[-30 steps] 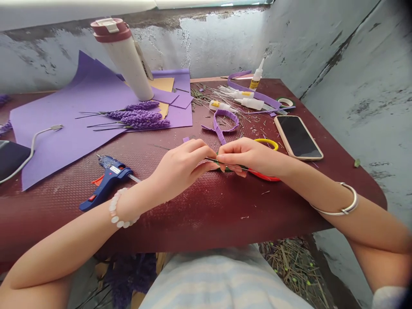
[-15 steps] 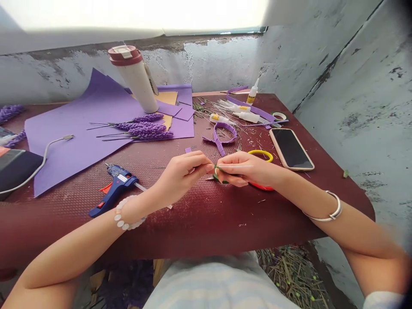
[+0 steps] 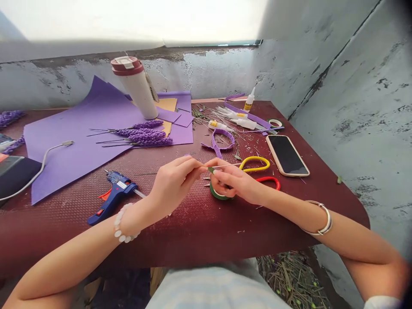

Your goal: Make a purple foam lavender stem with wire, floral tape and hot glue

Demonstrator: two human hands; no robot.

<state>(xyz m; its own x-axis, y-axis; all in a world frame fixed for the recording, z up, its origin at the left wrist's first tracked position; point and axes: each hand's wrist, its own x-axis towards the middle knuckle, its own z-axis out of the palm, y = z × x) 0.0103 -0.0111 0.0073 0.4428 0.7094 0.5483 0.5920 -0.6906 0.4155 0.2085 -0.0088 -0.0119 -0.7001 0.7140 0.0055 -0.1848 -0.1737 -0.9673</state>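
My left hand [image 3: 175, 182] is closed in a pinch, fingertips meeting those of my right hand over the table. My right hand [image 3: 234, 180] is closed too, with a short bit of green tape [image 3: 210, 170] at its fingertips. A thin pale wire [image 3: 227, 166] runs from the left fingertips across the right hand. Just below the right hand lies a roll of green tape [image 3: 219, 195], partly hidden by the fingers. Scissors with one yellow handle loop [image 3: 255, 161] and one red loop [image 3: 273, 179] lie beneath and beyond that hand; only their blade tips show on the left.
A blue glue gun [image 3: 117, 193] lies left. Purple sheets [image 3: 71, 128] bear purple flower stems [image 3: 141, 135] and a tumbler [image 3: 137, 88]. Behind my hands are a purple looped strip [image 3: 219, 143], glue bottles [image 3: 249, 99] and loose wires. A phone [image 3: 287, 155] lies right.
My right hand has shifted slightly left and its fingers have turned, showing more of the tape roll and scissors beneath. The camera has tilted up slightly.
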